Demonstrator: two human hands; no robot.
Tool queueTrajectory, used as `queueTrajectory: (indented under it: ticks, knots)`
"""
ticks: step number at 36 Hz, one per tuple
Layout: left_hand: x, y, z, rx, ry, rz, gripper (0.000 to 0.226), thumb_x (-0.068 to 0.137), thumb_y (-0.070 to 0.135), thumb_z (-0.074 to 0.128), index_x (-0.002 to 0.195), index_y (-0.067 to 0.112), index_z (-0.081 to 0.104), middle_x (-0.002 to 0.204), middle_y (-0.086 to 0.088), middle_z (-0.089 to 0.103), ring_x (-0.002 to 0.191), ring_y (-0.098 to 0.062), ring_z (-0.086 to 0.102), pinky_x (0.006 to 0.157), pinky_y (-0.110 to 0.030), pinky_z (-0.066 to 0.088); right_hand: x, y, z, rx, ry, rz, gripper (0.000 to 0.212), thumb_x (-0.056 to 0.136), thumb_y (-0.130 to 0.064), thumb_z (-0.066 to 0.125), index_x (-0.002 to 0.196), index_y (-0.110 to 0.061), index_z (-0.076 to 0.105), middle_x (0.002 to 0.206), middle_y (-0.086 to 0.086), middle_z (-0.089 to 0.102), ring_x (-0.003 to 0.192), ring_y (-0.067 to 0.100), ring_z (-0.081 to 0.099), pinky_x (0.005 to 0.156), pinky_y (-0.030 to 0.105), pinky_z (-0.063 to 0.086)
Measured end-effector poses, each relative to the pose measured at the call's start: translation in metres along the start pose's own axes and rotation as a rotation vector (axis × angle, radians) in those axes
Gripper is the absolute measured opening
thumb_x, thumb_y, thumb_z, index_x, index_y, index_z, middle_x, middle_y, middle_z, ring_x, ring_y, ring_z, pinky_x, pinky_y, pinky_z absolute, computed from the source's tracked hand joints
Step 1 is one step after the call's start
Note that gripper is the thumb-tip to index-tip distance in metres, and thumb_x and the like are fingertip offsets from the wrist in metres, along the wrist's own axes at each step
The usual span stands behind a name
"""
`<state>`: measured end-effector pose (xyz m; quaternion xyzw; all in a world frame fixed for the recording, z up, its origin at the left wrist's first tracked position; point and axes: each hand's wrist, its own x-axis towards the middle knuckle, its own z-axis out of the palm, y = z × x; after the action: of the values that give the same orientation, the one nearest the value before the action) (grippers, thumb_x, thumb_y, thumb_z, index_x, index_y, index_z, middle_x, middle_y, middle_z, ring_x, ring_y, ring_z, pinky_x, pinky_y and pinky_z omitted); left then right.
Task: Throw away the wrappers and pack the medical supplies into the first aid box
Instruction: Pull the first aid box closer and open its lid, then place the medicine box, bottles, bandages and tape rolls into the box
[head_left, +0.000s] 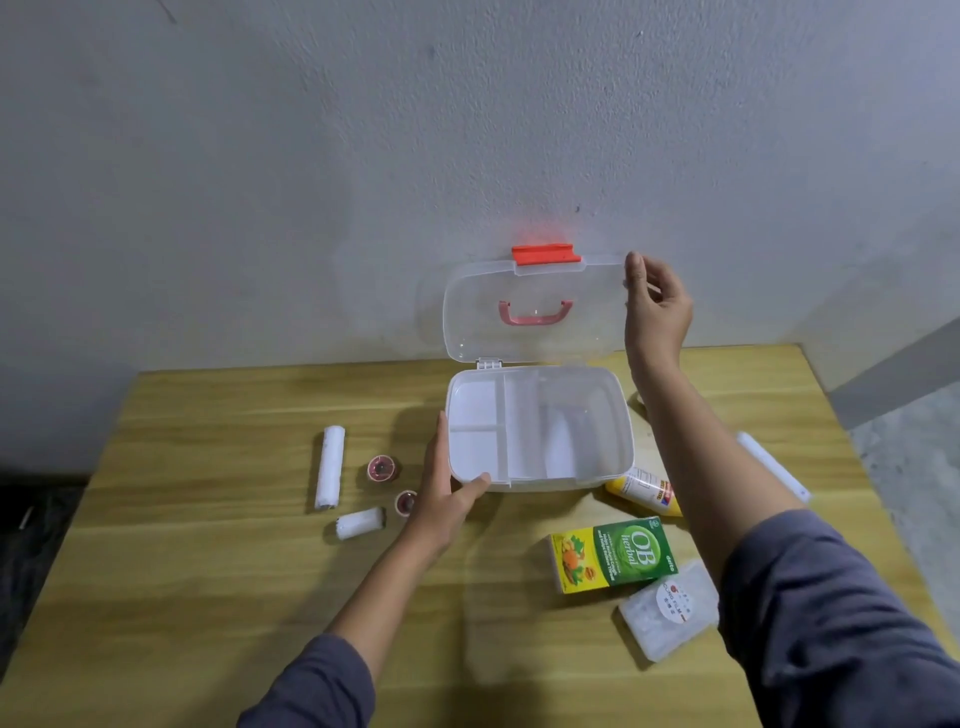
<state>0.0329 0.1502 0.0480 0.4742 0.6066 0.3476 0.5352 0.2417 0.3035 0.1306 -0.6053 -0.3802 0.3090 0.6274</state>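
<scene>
The white first aid box (615, 415) stands open on the table, its divided tray empty. Its clear lid (530, 332), with a red latch and pink handle, stands upright. My right hand (655, 306) pinches the lid's right edge. My left hand (447, 493) rests against the box's front left corner, thumb on the rim. Left of the box lie a long white gauze roll (330, 466), a short roll (360, 523) and two small red tape rolls (383, 468). To the right lie a yellow tube (647, 491), a green OB herbal carton (610, 561) and a clear packet (670, 608).
The wooden table (218, 571) stands against a grey wall. A white stick-like item (774, 465) lies near the right edge, partly behind my right arm. Dark floor shows at the left, pale floor at the right.
</scene>
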Motion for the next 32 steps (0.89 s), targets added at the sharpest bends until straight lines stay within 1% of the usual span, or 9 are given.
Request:
queueTrajectory:
  ticks: [6,9,12,18,20,23,26,29,32]
  knots:
    - [-0.003,-0.002,0.004,0.050,0.010,0.006,0.096,0.083,0.022,0.066,0.147,0.033,-0.004,0.144,0.028,0.003,0.133,0.010,0.006,0.106,-0.016,0.013,-0.004,-0.004,-0.009,-0.070,-0.076,-0.022,0.027,0.089,-0.027,0.059,0.108,-0.008,0.064,0.099,0.004,0.065,0.091,0.007,0.057,0.074,0.007,0.042]
    - [-0.004,0.001,0.007,0.058,0.037,-0.013,0.098,0.082,0.024,0.068,0.147,0.033,-0.004,0.147,0.025,0.005,0.133,0.009,0.006,0.107,-0.018,0.013,-0.012,-0.010,-0.023,-0.183,-0.176,-0.020,0.042,0.087,-0.028,0.061,0.124,-0.010,0.051,0.118,0.007,0.057,0.107,0.012,0.053,0.087,0.019,0.042]
    - [-0.003,0.005,0.009,0.066,0.069,-0.009,0.098,0.080,0.022,0.069,0.148,0.028,-0.001,0.155,0.013,0.008,0.133,0.004,0.010,0.108,-0.021,0.015,-0.029,-0.011,-0.045,-0.294,-0.256,-0.066,0.051,0.084,-0.029,0.065,0.127,-0.011,0.045,0.128,0.009,0.050,0.113,0.015,0.049,0.094,0.028,0.042]
    - [0.000,0.003,0.008,0.043,0.061,-0.003,0.099,0.079,0.018,0.071,0.148,0.027,0.000,0.158,0.002,0.008,0.144,-0.012,0.014,0.116,-0.030,0.017,-0.104,0.023,-0.106,-0.490,-0.378,-0.201,0.041,0.080,-0.026,0.069,0.114,-0.010,0.053,0.110,0.004,0.053,0.102,0.013,0.052,0.087,0.028,0.046]
    - [0.002,0.001,0.005,0.067,0.040,0.012,0.100,0.079,0.021,0.071,0.148,0.027,-0.001,0.159,0.001,0.006,0.145,-0.015,0.012,0.119,-0.039,0.016,-0.132,0.037,-0.127,-0.547,-0.439,-0.236,0.035,0.079,-0.026,0.071,0.107,-0.010,0.056,0.106,0.003,0.055,0.097,0.009,0.052,0.085,0.029,0.049]
    - [0.002,0.000,0.003,0.081,0.022,0.033,0.100,0.080,0.020,0.071,0.148,0.023,-0.002,0.159,0.000,0.006,0.145,-0.016,0.012,0.119,-0.042,0.017,-0.168,0.057,-0.151,-0.609,-0.582,-0.275,0.034,0.078,-0.032,0.071,0.102,-0.013,0.056,0.101,-0.001,0.055,0.094,0.008,0.053,0.082,0.031,0.049]
    - [0.003,0.000,0.003,0.094,0.018,0.041,0.100,0.080,0.021,0.070,0.148,0.022,-0.003,0.159,-0.001,0.006,0.145,-0.016,0.011,0.119,-0.040,0.015,-0.185,0.070,-0.159,-0.746,-0.757,-0.302,0.050,0.075,-0.042,0.071,0.115,-0.017,0.055,0.116,0.000,0.055,0.107,0.011,0.051,0.091,0.032,0.047]
    - [0.004,0.000,0.003,0.104,0.011,0.056,0.098,0.081,0.019,0.069,0.148,0.019,-0.002,0.159,-0.001,0.005,0.145,-0.014,0.010,0.118,-0.033,0.014,-0.188,0.082,-0.156,-0.954,-0.851,-0.304,0.078,0.072,-0.042,0.073,0.137,-0.017,0.039,0.143,0.006,0.042,0.130,0.021,0.039,0.108,0.037,0.036]
    - [0.004,0.001,0.003,0.117,0.024,0.063,0.097,0.082,0.018,0.068,0.148,0.018,-0.001,0.159,-0.003,0.005,0.145,-0.015,0.009,0.118,-0.032,0.014,-0.188,0.087,-0.147,-1.039,-0.844,-0.350,0.079,0.072,-0.030,0.073,0.140,-0.015,0.035,0.146,0.007,0.038,0.134,0.025,0.035,0.110,0.037,0.030]
